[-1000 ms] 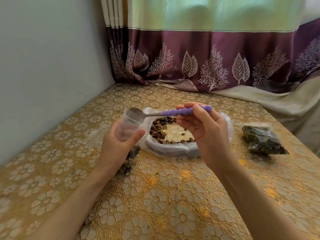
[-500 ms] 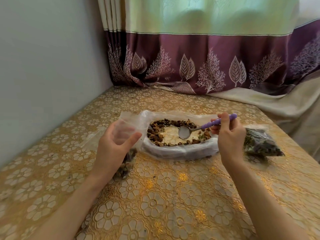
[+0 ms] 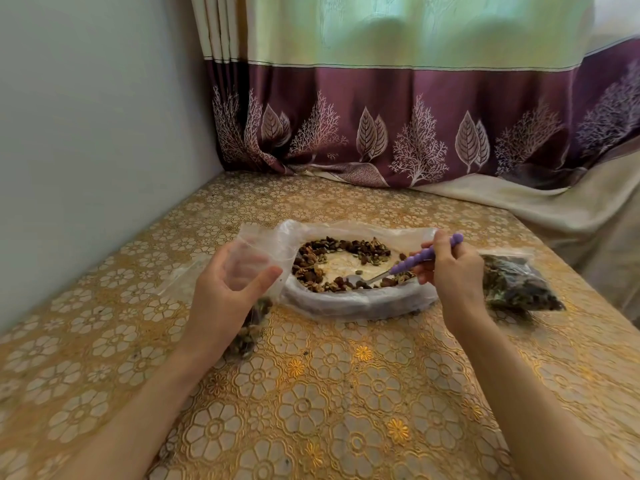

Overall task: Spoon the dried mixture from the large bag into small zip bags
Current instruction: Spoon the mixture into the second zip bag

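The large clear bag [image 3: 349, 303] lies open in the middle of the table, rolled down, with brown dried mixture [image 3: 313, 261] ringed inside it. My right hand [image 3: 453, 271] pinches the purple handle of a metal spoon [image 3: 408, 265]; the bowl of the spoon is dipped into the mixture at the bag's near side. My left hand [image 3: 228, 292] grips a small clear zip bag [image 3: 252, 251] upright just left of the large bag. Its mouth is held open, and some mixture sits in its bottom below my palm.
A filled small zip bag [image 3: 519, 289] of dark mixture lies to the right of my right hand. The table [image 3: 346, 393] wears a gold floral cloth. A wall runs along the left, and a purple curtain [image 3: 398, 133] hangs at the far edge.
My right hand carried the spoon from above the small zip bag rightward and down into the large bag, where its bowl now digs into the mixture. My left hand has kept the small bag in place.
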`<act>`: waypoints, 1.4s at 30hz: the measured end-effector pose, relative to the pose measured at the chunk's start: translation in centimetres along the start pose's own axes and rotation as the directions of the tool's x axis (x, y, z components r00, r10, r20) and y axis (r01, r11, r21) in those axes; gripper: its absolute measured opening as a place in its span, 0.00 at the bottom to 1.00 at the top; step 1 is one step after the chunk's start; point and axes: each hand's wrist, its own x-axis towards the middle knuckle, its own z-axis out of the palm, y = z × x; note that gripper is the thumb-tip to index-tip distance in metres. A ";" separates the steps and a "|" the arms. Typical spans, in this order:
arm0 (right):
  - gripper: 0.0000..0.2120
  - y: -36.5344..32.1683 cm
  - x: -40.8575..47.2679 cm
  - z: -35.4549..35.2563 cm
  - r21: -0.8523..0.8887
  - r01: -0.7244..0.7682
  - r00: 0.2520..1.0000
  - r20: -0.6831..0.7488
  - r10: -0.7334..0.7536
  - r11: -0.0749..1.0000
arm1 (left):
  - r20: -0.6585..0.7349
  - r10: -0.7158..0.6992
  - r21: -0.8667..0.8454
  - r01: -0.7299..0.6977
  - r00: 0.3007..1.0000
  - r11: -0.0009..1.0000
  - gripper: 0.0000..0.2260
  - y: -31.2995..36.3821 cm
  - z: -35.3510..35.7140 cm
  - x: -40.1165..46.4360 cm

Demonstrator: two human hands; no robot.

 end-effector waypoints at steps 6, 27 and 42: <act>0.19 0.3 -0.3 0.0 -0.122 -0.004 1.000 0.026 0.007 0.993 | 0.012 0.004 0.009 -0.004 1.000 1.000 0.28 -0.2 0.0 0.1; 0.16 -1.8 -1.4 1.1 0.221 0.018 0.999 -0.044 -0.008 0.975 | 0.152 -0.011 0.105 -0.005 0.988 0.994 0.31 -1.1 0.5 0.2; 0.11 -4.7 -5.8 4.8 0.299 0.208 0.893 0.331 -0.306 0.931 | 0.134 -0.066 -0.060 0.075 0.989 0.995 0.22 -0.8 0.3 0.2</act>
